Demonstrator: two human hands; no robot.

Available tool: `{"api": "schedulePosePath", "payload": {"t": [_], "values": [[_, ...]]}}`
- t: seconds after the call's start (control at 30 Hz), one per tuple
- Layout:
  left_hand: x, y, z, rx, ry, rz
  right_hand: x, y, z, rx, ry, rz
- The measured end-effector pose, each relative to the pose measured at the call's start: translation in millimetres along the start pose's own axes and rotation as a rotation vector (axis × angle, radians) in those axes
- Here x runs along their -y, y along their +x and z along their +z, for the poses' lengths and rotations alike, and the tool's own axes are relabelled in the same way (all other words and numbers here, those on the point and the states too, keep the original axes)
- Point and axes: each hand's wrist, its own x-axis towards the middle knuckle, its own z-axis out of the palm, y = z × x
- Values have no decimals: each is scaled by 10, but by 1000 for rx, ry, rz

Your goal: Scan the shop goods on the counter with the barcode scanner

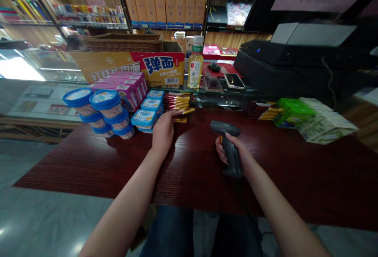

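Observation:
My right hand point(236, 152) is closed round the grip of a dark grey barcode scanner point(228, 140), held just above the dark red wooden counter point(295, 170). My left hand point(163, 131) reaches forward to a stack of red and yellow flat packets point(177, 101). Its fingers pinch the edge of one packet point(184, 112) at the bottom of that stack. Beside my left hand lie blue-lidded flat tubs point(144, 117).
Stacked blue-lidded cups point(103, 109) and pink boxes point(130, 85) stand at the left. A noodle carton point(132, 66), a drink bottle point(195, 62) and a phone point(234, 80) sit behind. Green and white packs point(313, 121) lie at the right, by a black till point(280, 64).

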Motion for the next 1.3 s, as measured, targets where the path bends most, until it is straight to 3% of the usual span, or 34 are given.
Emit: {"api": "schedulePosePath", "payload": {"t": [0.13,0.27,0.4,0.47,0.6,0.77,0.93,1.03,1.17,1.3], "values": [[22,-20,44,174,304,-59,-1,4,-11,5,-2,-12],[-151,-90,135,286,562,-33,-1,-7,-3,5,-18,-4],[-294,-143,222,354,555,109,4,-20,15,-5,-21,-6],[-307,-156,262,387,521,105,12,-25,27,-20,-18,-16],[-263,-146,327,344,488,11,30,-30,34,-21,-42,-10],[-207,-76,360,327,466,-5,24,-27,14,-34,-38,6],[-128,-42,302,425,383,141,29,-25,17,-41,-38,14],[-89,-38,255,405,378,198,38,-30,25,-40,-47,8],[-117,-27,248,313,469,49,41,-33,22,-42,-47,6],[-125,-4,311,335,487,-35,40,-33,11,-26,-64,10]]}}
